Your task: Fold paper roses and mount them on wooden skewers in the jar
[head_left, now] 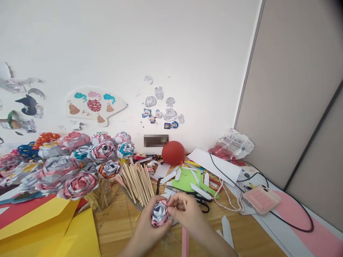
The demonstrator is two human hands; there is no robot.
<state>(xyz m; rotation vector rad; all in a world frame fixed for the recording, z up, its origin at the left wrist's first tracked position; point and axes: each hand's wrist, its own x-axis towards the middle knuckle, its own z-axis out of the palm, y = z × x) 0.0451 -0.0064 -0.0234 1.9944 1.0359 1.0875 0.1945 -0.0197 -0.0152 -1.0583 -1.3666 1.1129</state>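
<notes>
In the head view, my left hand (150, 219) is wrapped round a small folded paper flower (160, 211) with grey-white and pink petals. My right hand (184, 210) pinches the flower's right edge between thumb and fingers; the fingertips partly cover that petal. A pink paper strip (185, 242) lies on the wooden table just below my right wrist. Black-handled scissors (202, 201) lie behind my right hand, partly under paper pieces. A bundle of wooden sticks (138, 182) stands behind my left hand.
Finished paper flowers (80, 184) crowd the left, above yellow paper sheets (48, 232). Behind are a red balloon (173, 152) and green paper (186, 179). A pearl string (227, 206), a phone in a pink case (261, 200) and a black cable (292, 227) lie right.
</notes>
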